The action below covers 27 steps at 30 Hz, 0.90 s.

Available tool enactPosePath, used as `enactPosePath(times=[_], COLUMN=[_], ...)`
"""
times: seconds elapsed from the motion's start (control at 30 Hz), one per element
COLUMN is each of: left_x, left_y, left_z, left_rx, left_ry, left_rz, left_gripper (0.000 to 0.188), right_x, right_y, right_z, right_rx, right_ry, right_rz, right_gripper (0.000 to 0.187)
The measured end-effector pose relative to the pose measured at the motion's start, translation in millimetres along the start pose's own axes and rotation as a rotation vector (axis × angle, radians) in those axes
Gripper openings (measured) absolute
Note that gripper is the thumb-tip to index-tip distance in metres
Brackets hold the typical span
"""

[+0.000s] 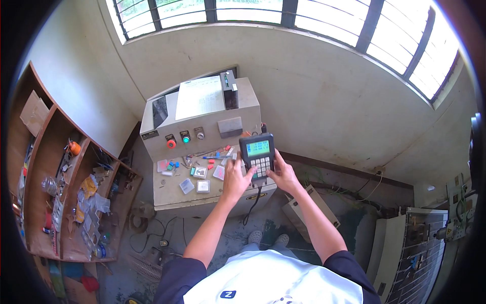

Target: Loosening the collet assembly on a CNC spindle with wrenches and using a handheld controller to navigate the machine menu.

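Note:
Between both hands I hold a black handheld controller [257, 156] with a lit green screen and a keypad of pale buttons. My left hand [236, 178] grips its left side, the thumb lying on the lower keys. From the right, my right hand [284, 177] wraps its other edge, with that thumb near the bottom right keys. A dark cable [254, 206] hangs from the controller's lower end. Behind it stands a beige control cabinet [164, 195], its sloped ledge strewn with small clear plastic boxes [203, 186] and loose bits.
The cabinet's face carries a red button [171, 144] and a green button [186, 139]. Paper sheets [200, 99] and a black module [229, 91] rest on top. A cluttered wooden shelf [66, 202] stands left; a pale box [311, 210] lies on the floor, and slatted equipment [415, 253] stands right.

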State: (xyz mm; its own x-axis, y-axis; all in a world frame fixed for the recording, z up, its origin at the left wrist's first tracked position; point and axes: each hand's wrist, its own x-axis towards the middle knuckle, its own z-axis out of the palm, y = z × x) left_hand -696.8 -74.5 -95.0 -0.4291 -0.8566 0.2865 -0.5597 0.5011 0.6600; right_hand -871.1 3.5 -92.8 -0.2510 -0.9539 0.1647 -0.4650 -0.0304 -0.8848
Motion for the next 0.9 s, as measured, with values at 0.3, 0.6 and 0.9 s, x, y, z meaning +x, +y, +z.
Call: enactPosePath(times=[0.3, 0.6, 0.9], left_x=[-19.0, -23.2, -24.6], left_y=[-17.8, -25.3, -18.0], left_z=[18.4, 22.7, 21.5], left_rx=[-0.370, -0.565, -0.695], left_ry=[-0.066, -0.130, -0.145], left_rz=[-0.067, -0.074, -0.123], left_gripper=[0.076, 0.087, 0.086], right_x=[-22.6, -20.7, -24.9], right_y=[30.3, 44.1, 37.8], right_z=[15.4, 19.7, 20.7], right_rx=[0.182, 0.204, 0.162], right_ry=[0.028, 0.039, 0.070], right_rz=[0.118, 0.184, 0.178], right_gripper=[0.061, 0.060, 0.061])
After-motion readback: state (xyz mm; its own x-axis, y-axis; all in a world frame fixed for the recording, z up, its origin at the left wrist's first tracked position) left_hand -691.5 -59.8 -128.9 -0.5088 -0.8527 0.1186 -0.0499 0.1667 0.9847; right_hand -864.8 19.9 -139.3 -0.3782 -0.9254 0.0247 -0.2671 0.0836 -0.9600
